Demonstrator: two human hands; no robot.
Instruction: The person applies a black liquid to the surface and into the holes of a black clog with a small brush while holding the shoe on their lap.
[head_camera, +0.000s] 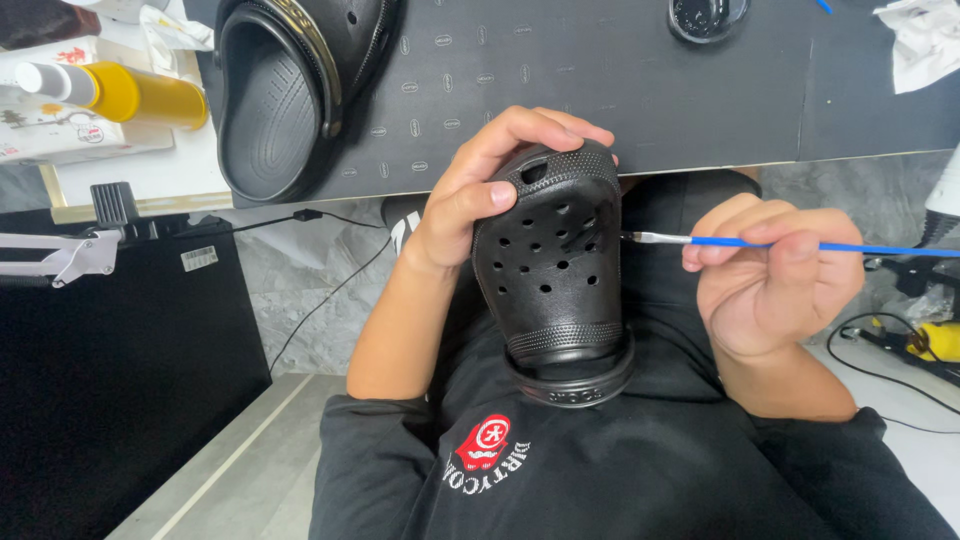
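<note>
The left hand (470, 200) gripped a black clog (550, 270) by its toe, held just off the worktop's (600, 90) near edge. The right hand's (770, 285) fingers pinched a blue paintbrush (790, 243), its tip touching the clog's side. Doing this well probably needed a steady clog and light, short strokes.

second black clog (290, 90), yellow bottle (130, 92), paint dish (707, 18)

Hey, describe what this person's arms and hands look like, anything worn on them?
Both the left hand and right hand are bare: no gloves, rings or watch visible. The forearms are uncovered; short black sleeves of a black shirt end near the elbows.
</note>
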